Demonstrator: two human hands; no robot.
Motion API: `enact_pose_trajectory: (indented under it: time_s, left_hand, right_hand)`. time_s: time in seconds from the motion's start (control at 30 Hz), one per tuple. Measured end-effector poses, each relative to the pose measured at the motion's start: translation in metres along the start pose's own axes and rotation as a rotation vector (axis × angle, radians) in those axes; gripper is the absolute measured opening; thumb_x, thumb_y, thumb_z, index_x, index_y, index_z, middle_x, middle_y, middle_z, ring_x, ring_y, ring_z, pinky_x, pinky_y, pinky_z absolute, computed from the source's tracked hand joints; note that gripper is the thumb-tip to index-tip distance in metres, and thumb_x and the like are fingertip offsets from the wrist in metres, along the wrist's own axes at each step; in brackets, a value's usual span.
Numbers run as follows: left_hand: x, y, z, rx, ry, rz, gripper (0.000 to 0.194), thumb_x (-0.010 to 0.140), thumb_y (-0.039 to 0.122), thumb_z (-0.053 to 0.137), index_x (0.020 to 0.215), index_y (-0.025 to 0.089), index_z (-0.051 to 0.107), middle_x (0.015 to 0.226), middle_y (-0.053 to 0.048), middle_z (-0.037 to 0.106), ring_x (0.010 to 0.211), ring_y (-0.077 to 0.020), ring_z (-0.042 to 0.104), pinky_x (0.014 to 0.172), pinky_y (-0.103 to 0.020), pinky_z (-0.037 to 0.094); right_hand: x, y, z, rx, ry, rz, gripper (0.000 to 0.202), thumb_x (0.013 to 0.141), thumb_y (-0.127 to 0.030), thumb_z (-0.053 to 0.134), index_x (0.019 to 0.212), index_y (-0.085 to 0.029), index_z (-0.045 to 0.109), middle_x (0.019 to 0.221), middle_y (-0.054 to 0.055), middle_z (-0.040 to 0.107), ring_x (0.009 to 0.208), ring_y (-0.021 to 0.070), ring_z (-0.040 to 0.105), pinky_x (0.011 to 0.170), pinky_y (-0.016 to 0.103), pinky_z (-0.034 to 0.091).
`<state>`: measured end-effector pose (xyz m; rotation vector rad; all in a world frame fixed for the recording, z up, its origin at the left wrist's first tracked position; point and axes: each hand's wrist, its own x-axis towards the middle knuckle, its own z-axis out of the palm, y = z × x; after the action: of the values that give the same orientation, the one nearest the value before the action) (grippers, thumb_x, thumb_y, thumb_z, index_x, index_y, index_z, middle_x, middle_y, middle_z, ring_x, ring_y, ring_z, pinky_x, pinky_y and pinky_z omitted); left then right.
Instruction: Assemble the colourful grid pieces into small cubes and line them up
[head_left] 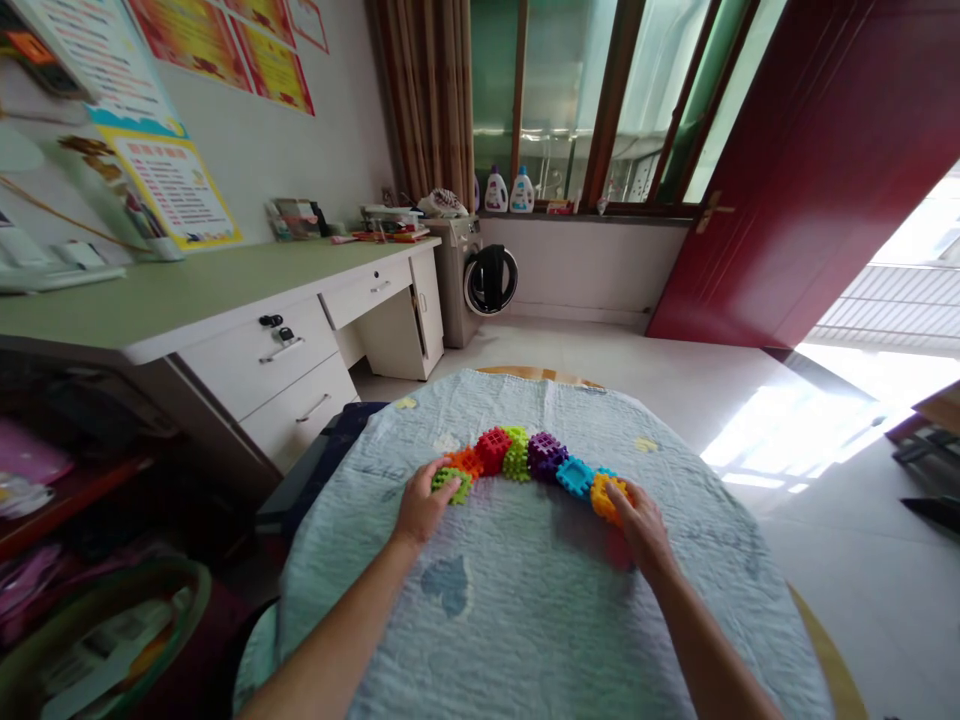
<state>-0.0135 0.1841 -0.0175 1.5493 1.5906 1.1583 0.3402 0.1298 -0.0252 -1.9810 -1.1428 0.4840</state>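
Note:
An arc of colourful interlocking toy blocks lies across the cloth-covered round table point(517, 600). My left hand point(424, 503) grips the green block point(453, 484) at the arc's left end. Beside that come an orange block point(469, 461), a red block point(493, 451) and a lime green block point(517, 455). To their right sit a purple block point(547, 455) and a blue block point(575, 477). My right hand point(639, 520) closes on the yellow block point(606, 497) at the right end. My fingers partly cover both end blocks.
Along the left stands a desk point(247, 270) with drawers. A washing machine point(457, 275) with its round door open is at the back, near detergent bottles point(522, 190) on the sill. A red door point(787, 170) stands at right; a green-rimmed bin point(199, 590) is at lower left.

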Motion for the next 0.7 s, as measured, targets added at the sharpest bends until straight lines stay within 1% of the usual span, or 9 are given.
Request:
enact_pose_trajectory:
  time_s: [0.1, 0.13, 0.2, 0.3, 0.4, 0.5, 0.57, 0.63, 0.7]
  left_hand:
    - [-0.033, 0.006, 0.020, 0.215, 0.018, 0.151, 0.040, 0.071, 0.030, 0.062, 0.110, 0.020, 0.065, 0.117, -0.009, 0.065, 0.115, -0.0274, 0.055, 0.106, -0.048, 0.037]
    - [-0.045, 0.009, 0.028, 0.249, 0.009, 0.183, 0.042, 0.071, 0.028, 0.062, 0.113, 0.020, 0.064, 0.119, -0.010, 0.064, 0.117, -0.0280, 0.054, 0.107, -0.049, 0.036]
    - [-0.069, 0.016, 0.045, 0.311, -0.022, 0.213, 0.048, 0.071, 0.026, 0.063, 0.119, 0.019, 0.061, 0.130, -0.013, 0.057, 0.125, -0.0306, 0.048, 0.109, -0.051, 0.034]
    - [-0.100, 0.027, 0.071, 0.358, -0.092, 0.248, 0.057, 0.074, 0.025, 0.063, 0.130, 0.020, 0.054, 0.140, -0.013, 0.049, 0.132, -0.0310, 0.041, 0.112, -0.053, 0.029]
    - [-0.117, 0.034, 0.088, 0.348, -0.174, 0.316, 0.058, 0.083, 0.027, 0.055, 0.139, 0.021, 0.043, 0.148, -0.013, 0.040, 0.138, -0.0282, 0.035, 0.113, -0.050, 0.029]
    - [-0.120, 0.036, 0.093, 0.349, -0.238, 0.423, 0.055, 0.092, 0.034, 0.047, 0.145, 0.024, 0.035, 0.151, -0.012, 0.037, 0.141, -0.0266, 0.032, 0.115, -0.051, 0.027]
    - [-0.112, 0.036, 0.090, 0.389, -0.232, 0.485, 0.054, 0.094, 0.036, 0.044, 0.146, 0.027, 0.033, 0.151, -0.011, 0.037, 0.141, -0.0268, 0.032, 0.115, -0.053, 0.023]
    - [-0.096, 0.037, 0.085, 0.447, -0.183, 0.519, 0.052, 0.095, 0.036, 0.043, 0.145, 0.027, 0.035, 0.150, -0.011, 0.039, 0.141, -0.0271, 0.032, 0.115, -0.055, 0.022]
    - [-0.071, 0.042, 0.080, 0.510, -0.101, 0.517, 0.049, 0.094, 0.035, 0.043, 0.142, 0.025, 0.039, 0.149, -0.012, 0.039, 0.140, -0.0272, 0.032, 0.114, -0.054, 0.022]
  right_hand:
    - [-0.020, -0.005, 0.007, -0.121, -0.047, -0.021, 0.058, 0.076, -0.067, 0.043, 0.111, -0.028, 0.070, 0.116, 0.009, 0.062, 0.115, 0.0328, 0.050, 0.100, 0.054, 0.033]
    - [-0.027, -0.006, 0.009, -0.143, -0.044, -0.038, 0.058, 0.077, -0.066, 0.043, 0.113, -0.028, 0.069, 0.118, 0.010, 0.060, 0.117, 0.0330, 0.048, 0.100, 0.054, 0.033]
    - [-0.042, -0.009, 0.016, -0.163, -0.019, -0.075, 0.057, 0.079, -0.062, 0.044, 0.115, -0.025, 0.067, 0.123, 0.011, 0.056, 0.119, 0.0334, 0.046, 0.100, 0.055, 0.035]
    - [-0.063, -0.013, 0.026, -0.150, 0.023, -0.137, 0.055, 0.079, -0.056, 0.048, 0.117, -0.020, 0.063, 0.128, 0.015, 0.052, 0.123, 0.0344, 0.045, 0.101, 0.056, 0.036]
    - [-0.082, -0.015, 0.031, -0.082, 0.019, -0.257, 0.053, 0.079, -0.050, 0.053, 0.121, -0.017, 0.060, 0.134, 0.017, 0.047, 0.128, 0.0347, 0.041, 0.106, 0.055, 0.036]
    - [-0.098, -0.017, 0.028, 0.026, -0.078, -0.442, 0.044, 0.085, -0.041, 0.053, 0.125, -0.022, 0.057, 0.139, 0.013, 0.046, 0.132, 0.0293, 0.042, 0.109, 0.050, 0.037]
    - [-0.103, -0.018, 0.022, 0.074, -0.173, -0.562, 0.040, 0.089, -0.033, 0.049, 0.127, -0.026, 0.056, 0.141, 0.010, 0.047, 0.133, 0.0251, 0.043, 0.110, 0.045, 0.039]
    - [-0.105, -0.019, 0.017, 0.083, -0.242, -0.643, 0.040, 0.092, -0.027, 0.044, 0.131, -0.028, 0.054, 0.143, 0.008, 0.047, 0.135, 0.0227, 0.042, 0.110, 0.043, 0.040]
    - [-0.101, -0.019, 0.014, 0.059, -0.272, -0.690, 0.043, 0.092, -0.023, 0.041, 0.133, -0.028, 0.052, 0.144, 0.008, 0.047, 0.136, 0.0219, 0.041, 0.111, 0.043, 0.039]
